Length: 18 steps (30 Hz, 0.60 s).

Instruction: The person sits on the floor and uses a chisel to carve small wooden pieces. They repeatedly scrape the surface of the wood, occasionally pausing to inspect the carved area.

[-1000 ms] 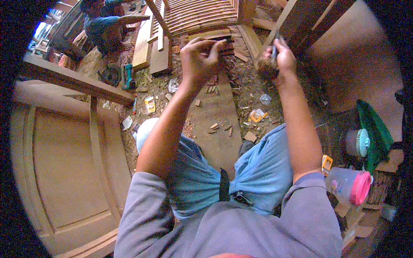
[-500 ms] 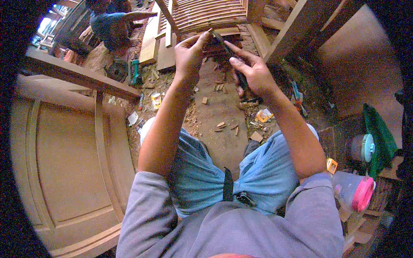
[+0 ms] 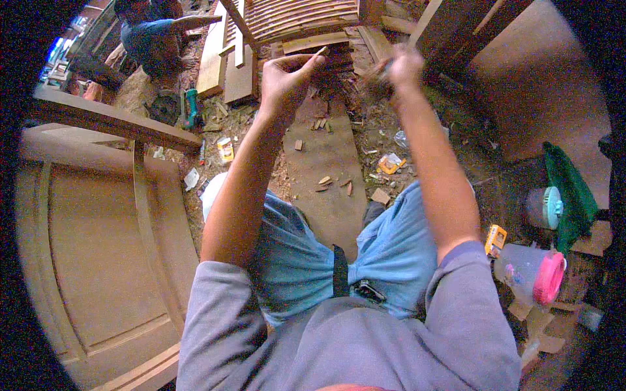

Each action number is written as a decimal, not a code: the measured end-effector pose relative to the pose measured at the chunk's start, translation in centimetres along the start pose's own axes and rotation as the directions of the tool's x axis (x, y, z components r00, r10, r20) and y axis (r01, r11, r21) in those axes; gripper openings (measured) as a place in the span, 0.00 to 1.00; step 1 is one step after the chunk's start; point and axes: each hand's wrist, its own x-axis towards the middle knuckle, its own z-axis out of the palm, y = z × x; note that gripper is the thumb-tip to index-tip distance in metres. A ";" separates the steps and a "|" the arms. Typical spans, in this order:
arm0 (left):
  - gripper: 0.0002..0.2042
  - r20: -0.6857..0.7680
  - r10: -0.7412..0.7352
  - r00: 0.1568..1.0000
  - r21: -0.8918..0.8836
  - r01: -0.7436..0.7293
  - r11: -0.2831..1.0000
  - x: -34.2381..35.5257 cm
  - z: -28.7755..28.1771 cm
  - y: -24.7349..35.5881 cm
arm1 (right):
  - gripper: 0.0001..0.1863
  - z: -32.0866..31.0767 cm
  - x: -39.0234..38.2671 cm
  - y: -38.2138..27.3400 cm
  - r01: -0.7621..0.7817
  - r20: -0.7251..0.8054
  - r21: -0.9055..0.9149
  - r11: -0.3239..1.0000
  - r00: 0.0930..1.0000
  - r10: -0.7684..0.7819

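Pinched between the thumb and fingers of my left hand [image 3: 287, 81] is a small pale wood piece [image 3: 321, 51], its tip sticking out past the fingertips. My right hand [image 3: 405, 70] is off to the right, smeared by motion and closed around a long dark tool [image 3: 378, 75]. That tool is too blurred to tell its exact kind. A gap separates the two hands. Below them, on a brown board [image 3: 319, 221] between my legs, lie several small wood pieces [image 3: 324, 180].
A panelled wooden door [image 3: 111, 247] fills the left side. Slatted woodwork [image 3: 300, 13] stands ahead, near a green power tool [image 3: 190, 107]. A co-worker [image 3: 151, 42] is at far left. On the right are a pink-lidded clear container [image 3: 521, 270], a turquoise-lidded jar [image 3: 544, 207] and green cloth [image 3: 570, 189].
My right hand has swung up and to the right, taking the dark tool away from the wood piece. The left hand keeps its pinch, and the whole view has shifted slightly.
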 end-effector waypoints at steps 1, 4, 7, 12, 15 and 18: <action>0.15 0.021 -0.054 0.998 -0.009 0.055 0.998 -0.1 0.1 0.1 | 0.09 -1.4 1.2 -0.4 0.044 -0.043 0.039 0.998 0.998 -0.042; 0.15 -0.032 0.013 0.999 -0.201 -0.019 0.979 0.3 -0.5 0.6 | 0.16 -4.6 3.6 -1.0 0.113 0.005 0.131 0.985 0.993 -0.114; 0.14 -0.074 -0.183 0.980 -0.357 0.146 0.923 1.0 -1.2 0.8 | 0.18 -4.6 2.3 -0.1 0.067 0.303 0.046 0.997 0.950 -0.078; 0.14 -0.101 -0.051 0.994 -0.367 0.010 0.930 1.1 -1.4 0.6 | 0.25 -0.8 -3.1 1.1 0.073 0.607 -0.172 0.982 0.793 0.047; 0.14 -0.077 -0.114 0.991 -0.381 0.077 0.921 1.4 -1.8 0.3 | 0.24 0.1 -4.8 1.1 0.092 0.708 -0.187 0.978 0.703 0.069; 0.14 -0.070 -0.073 0.995 -0.348 0.044 0.936 1.4 -2.1 0.0 | 0.22 0.9 -5.2 1.1 0.294 0.728 -0.100 0.951 0.673 -0.132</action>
